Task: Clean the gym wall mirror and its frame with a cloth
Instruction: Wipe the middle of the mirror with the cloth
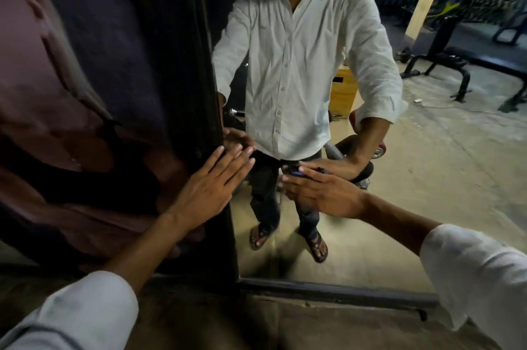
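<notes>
Nearest to me are the two white sleeves, the left sleeve (85, 312) and the right sleeve (484, 278), over the brown floor (285, 327). Behind the floor runs the dark lower bar of the mirror frame (328, 289), and its dark upright bar rises from the lower left corner.

The left hand (211, 189) lies flat across this upright bar. Its fingers (236, 155) are straight and a little spread, they hold nothing, and the tips reach onto the glass at its left edge.

The right hand (322, 192) is against the large wall mirror (427, 178), in the lower part of the glass and well apart from the left hand. Its fingers are laid out over a small dark and blue cloth (296, 174) and press it on the glass. Only a bit of the cloth shows at the fingertips, and this part is blurred.

Farther, the glass reflects a person in a white shirt (299, 64), a wooden box (343, 92) and a black gym bench (470, 64).
</notes>
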